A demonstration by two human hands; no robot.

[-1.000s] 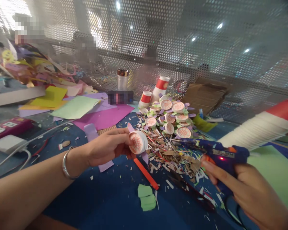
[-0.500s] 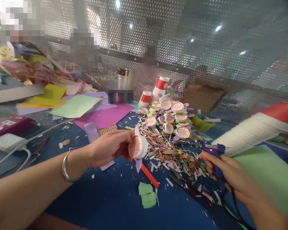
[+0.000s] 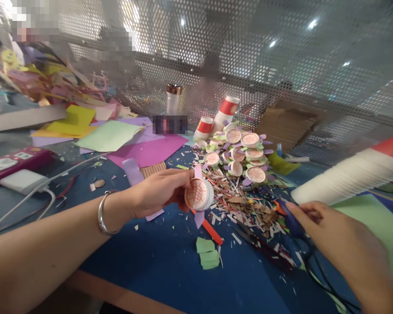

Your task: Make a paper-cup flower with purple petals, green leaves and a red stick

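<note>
My left hand is closed round a cut-down white paper cup bottom with an orange net pattern and purple paper strips glued to it, held above the blue table. My right hand is blurred, low at the right, its fingertips on or just over a dark blue glue gun that lies on the table with its cord trailing toward me. Whether the fingers still grip the gun is unclear. A heap of similar finished cup pieces sits behind a pile of paper scraps.
Green paper squares, an orange strip and scissors lie in front. A long stack of paper cups lies at right over a green sheet. Coloured sheets, a power strip and charger are at left; a mesh wall behind.
My right hand has lowered the glue gun from in front of the scrap pile down to the table. My left hand has kept hold of the cup piece and turned it slightly.
</note>
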